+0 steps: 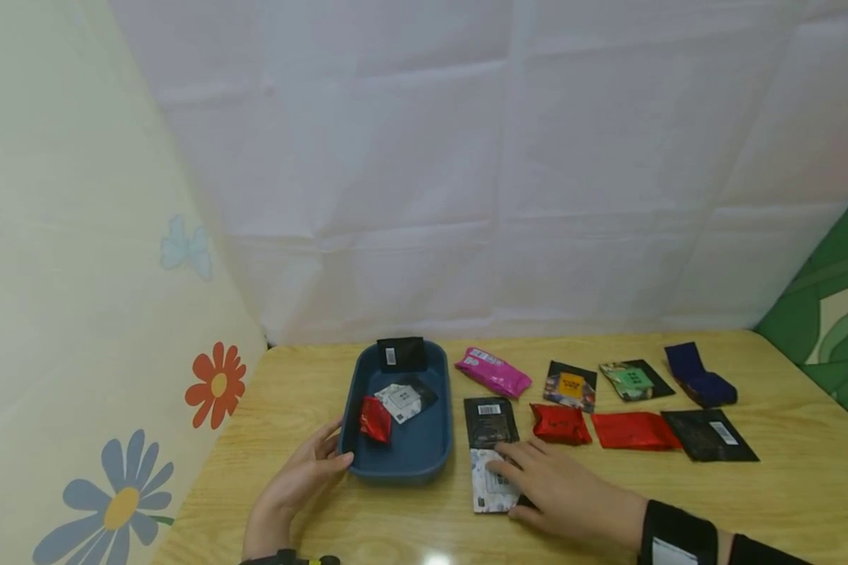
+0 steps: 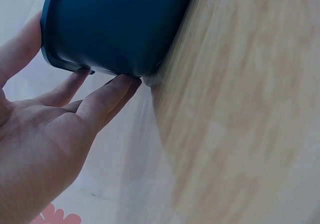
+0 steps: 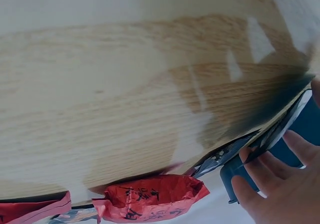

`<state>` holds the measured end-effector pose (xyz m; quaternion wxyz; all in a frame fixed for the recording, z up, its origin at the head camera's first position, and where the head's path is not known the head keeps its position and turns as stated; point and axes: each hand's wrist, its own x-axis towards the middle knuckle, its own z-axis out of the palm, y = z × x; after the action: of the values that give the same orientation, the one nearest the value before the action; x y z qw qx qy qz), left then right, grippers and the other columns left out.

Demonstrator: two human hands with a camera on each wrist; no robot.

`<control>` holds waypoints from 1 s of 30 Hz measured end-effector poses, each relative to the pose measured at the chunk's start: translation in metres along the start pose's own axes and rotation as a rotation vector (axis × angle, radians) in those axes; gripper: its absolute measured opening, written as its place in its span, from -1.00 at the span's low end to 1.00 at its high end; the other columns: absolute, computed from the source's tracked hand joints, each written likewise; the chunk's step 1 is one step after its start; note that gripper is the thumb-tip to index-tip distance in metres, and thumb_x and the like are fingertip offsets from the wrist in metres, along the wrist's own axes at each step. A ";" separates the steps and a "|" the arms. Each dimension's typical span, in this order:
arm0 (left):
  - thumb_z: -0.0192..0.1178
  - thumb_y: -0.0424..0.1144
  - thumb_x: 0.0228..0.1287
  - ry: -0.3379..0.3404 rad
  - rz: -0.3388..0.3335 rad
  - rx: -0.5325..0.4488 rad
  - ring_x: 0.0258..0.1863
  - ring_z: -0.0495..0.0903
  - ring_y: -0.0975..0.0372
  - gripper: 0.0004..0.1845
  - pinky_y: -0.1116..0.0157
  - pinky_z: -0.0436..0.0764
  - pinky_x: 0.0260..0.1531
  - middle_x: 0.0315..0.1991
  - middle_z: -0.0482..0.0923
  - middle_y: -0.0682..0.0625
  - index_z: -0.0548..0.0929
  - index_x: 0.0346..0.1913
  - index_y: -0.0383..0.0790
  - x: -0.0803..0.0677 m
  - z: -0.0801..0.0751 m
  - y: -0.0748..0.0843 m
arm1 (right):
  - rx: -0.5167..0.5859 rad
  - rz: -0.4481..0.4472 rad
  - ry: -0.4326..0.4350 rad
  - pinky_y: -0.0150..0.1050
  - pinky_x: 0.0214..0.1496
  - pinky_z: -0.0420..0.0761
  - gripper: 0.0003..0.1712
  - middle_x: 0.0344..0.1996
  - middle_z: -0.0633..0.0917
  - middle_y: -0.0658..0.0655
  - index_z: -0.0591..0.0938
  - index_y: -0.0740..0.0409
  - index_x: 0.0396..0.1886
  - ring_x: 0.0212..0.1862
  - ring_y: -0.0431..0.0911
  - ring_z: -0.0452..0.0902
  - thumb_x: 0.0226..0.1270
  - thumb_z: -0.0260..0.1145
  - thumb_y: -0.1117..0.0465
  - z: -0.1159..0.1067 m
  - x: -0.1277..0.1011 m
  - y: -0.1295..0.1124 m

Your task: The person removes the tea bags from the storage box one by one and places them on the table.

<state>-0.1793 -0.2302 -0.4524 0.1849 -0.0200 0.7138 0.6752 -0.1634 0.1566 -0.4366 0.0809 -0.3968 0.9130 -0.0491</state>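
A dark blue plastic basin (image 1: 403, 476) stands on the table. My left hand (image 1: 302, 469) grips its near left corner, with the thumb at the rim and the fingers along the side wall; the left wrist view shows that hand (image 2: 55, 119) against the blue wall. My right hand (image 1: 561, 490) pinches a white patterned sachet (image 1: 484, 480) by its edges. In the right wrist view the sachet (image 3: 287, 121) is tilted off the table between fingers and thumb. Just beyond it lies a black sachet (image 1: 491, 420) with a barcode label.
Inside the basin are a red packet (image 1: 375, 419), a white-and-black sachet (image 1: 399, 402) and a black sachet (image 1: 401, 355). To the right lie a pink packet (image 1: 495, 372), red packets (image 1: 561, 424) and several other sachets. A white cloth (image 1: 396, 196) hangs behind the table.
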 end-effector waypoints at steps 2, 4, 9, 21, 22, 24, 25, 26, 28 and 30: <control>0.24 -0.35 0.34 -0.007 0.003 -0.005 0.42 0.12 -0.27 -0.17 -0.15 0.16 0.35 0.45 0.01 -0.53 0.03 0.53 -0.39 0.000 0.000 -0.001 | 0.012 -0.005 -0.007 0.16 0.31 0.37 -0.26 0.37 0.40 0.16 0.39 -0.06 0.44 0.33 0.13 0.37 0.38 0.21 -0.27 0.001 0.000 0.000; 0.23 -0.36 0.34 -0.014 0.007 -0.011 0.43 0.12 -0.27 -0.17 -0.15 0.16 0.35 0.45 0.00 -0.53 0.01 0.53 -0.40 0.000 0.000 -0.001 | 0.014 -0.012 -0.010 0.15 0.31 0.37 -0.26 0.37 0.40 0.15 0.39 -0.07 0.44 0.33 0.12 0.37 0.38 0.20 -0.28 0.002 0.000 0.001; 0.23 -0.37 0.34 -0.008 0.004 -0.017 0.43 0.09 -0.28 -0.18 -0.16 0.15 0.36 0.46 -0.01 -0.53 0.02 0.53 -0.39 -0.001 0.000 0.000 | 0.016 -0.024 -0.010 0.13 0.31 0.37 -0.26 0.36 0.40 0.12 0.39 -0.10 0.44 0.32 0.09 0.36 0.38 0.16 -0.31 0.007 0.000 0.002; 0.21 -0.38 0.35 -0.044 0.043 -0.025 0.44 0.09 -0.26 -0.17 -0.12 0.19 0.36 0.46 -0.02 -0.52 -0.02 0.54 -0.40 0.001 -0.002 -0.003 | 0.046 -0.046 -0.035 0.12 0.31 0.37 -0.25 0.38 0.39 0.12 0.39 -0.11 0.43 0.34 0.06 0.35 0.39 0.07 -0.37 0.009 -0.001 0.003; 0.21 -0.38 0.35 -0.049 0.049 -0.026 0.44 0.09 -0.25 -0.17 -0.12 0.20 0.35 0.46 -0.02 -0.52 -0.03 0.54 -0.40 0.001 -0.002 -0.003 | 0.046 -0.050 -0.033 0.12 0.30 0.38 -0.24 0.38 0.40 0.12 0.39 -0.10 0.43 0.34 0.07 0.36 0.39 0.06 -0.38 0.009 -0.002 0.003; 0.21 -0.39 0.35 -0.055 0.057 -0.027 0.44 0.09 -0.25 -0.16 -0.11 0.20 0.35 0.46 -0.02 -0.53 -0.04 0.54 -0.41 0.002 -0.002 -0.003 | 0.046 -0.055 -0.032 0.14 0.29 0.38 -0.22 0.38 0.40 0.13 0.38 -0.09 0.44 0.34 0.08 0.36 0.39 0.05 -0.40 0.009 -0.002 0.003; 0.21 -0.39 0.35 -0.055 0.058 -0.027 0.44 0.09 -0.25 -0.16 -0.11 0.20 0.36 0.46 -0.02 -0.53 -0.04 0.54 -0.41 0.002 -0.002 -0.003 | 0.047 -0.054 -0.034 0.15 0.29 0.37 -0.21 0.38 0.40 0.13 0.38 -0.09 0.44 0.34 0.08 0.36 0.38 0.04 -0.41 0.008 -0.002 0.003; 0.21 -0.39 0.34 -0.056 0.058 -0.027 0.44 0.08 -0.25 -0.16 -0.11 0.20 0.35 0.46 -0.02 -0.53 -0.04 0.54 -0.41 0.002 -0.002 -0.003 | 0.046 -0.051 -0.036 0.16 0.30 0.37 -0.20 0.38 0.40 0.13 0.38 -0.09 0.44 0.34 0.09 0.36 0.37 0.02 -0.42 0.007 -0.002 0.003; 0.21 -0.39 0.34 -0.055 0.055 -0.026 0.44 0.08 -0.25 -0.16 -0.11 0.20 0.35 0.46 -0.02 -0.53 -0.04 0.54 -0.42 0.002 -0.002 -0.003 | 0.058 -0.031 -0.047 0.18 0.31 0.35 -0.19 0.38 0.41 0.10 0.38 -0.13 0.44 0.35 0.08 0.35 0.35 0.01 -0.45 0.004 -0.002 0.002; 0.21 -0.38 0.35 -0.054 0.050 -0.027 0.44 0.08 -0.26 -0.16 -0.11 0.21 0.35 0.46 -0.03 -0.53 -0.04 0.54 -0.42 0.002 -0.002 -0.003 | 0.068 -0.010 -0.056 0.20 0.31 0.34 -0.19 0.38 0.42 0.07 0.38 -0.17 0.45 0.35 0.08 0.35 0.34 0.01 -0.46 -0.001 -0.002 0.000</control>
<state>-0.1807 -0.2318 -0.4559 0.1866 0.0136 0.6998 0.6894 -0.1623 0.1577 -0.4359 0.1194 -0.3995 0.9063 -0.0693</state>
